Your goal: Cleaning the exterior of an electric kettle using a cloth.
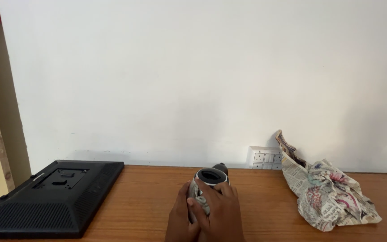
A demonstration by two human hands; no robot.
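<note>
Both hands — left hand [180, 217], right hand [220, 210] — grip a cup [209, 181]; monitor [50, 197] lies left of it, crumpled newspaper [332, 195] right.

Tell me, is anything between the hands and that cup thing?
Nothing visible. The left hand and right hand are wrapped right around the cup, with crumpled paper pressed against it. The monitor and newspaper lie off to the sides.

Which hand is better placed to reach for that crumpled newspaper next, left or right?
Probably right. The right hand lies over the cup on the side nearer the crumpled newspaper; the left hand is farther away.
</note>
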